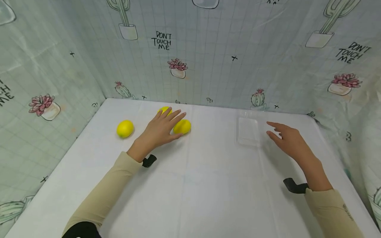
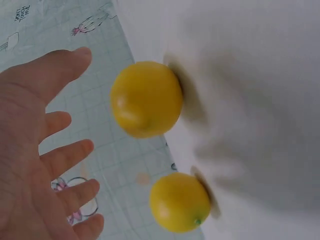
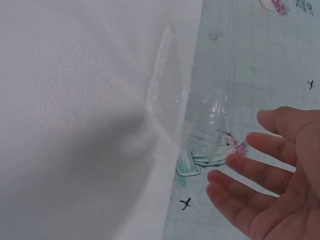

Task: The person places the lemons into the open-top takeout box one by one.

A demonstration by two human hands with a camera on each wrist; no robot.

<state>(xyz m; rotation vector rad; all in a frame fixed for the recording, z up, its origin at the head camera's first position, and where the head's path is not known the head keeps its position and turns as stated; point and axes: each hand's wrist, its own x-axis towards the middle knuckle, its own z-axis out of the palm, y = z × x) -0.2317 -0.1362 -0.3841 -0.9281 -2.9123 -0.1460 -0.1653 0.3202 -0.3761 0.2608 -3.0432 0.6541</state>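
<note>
Three yellow lemons lie on the left part of the white table. One lemon (image 1: 125, 129) sits by itself; another lemon (image 1: 182, 127) and a far lemon (image 1: 164, 110) are partly covered by my left hand (image 1: 160, 127) in the head view. That hand is spread above them, fingers apart. In the left wrist view its thumb and fingers stand apart from the nearer lemon (image 2: 146, 99). A clear plastic container (image 1: 248, 130) rests at the table's right rear. Just right of it hovers my right hand (image 1: 287, 140), its fingers loosely bent and holding nothing.
The white-covered table (image 1: 214, 195) meets a patterned curtain (image 1: 208, 66) at the back, and curtain also hangs at both sides. Black straps (image 1: 294, 186) show at the wrists, below beige sleeves.
</note>
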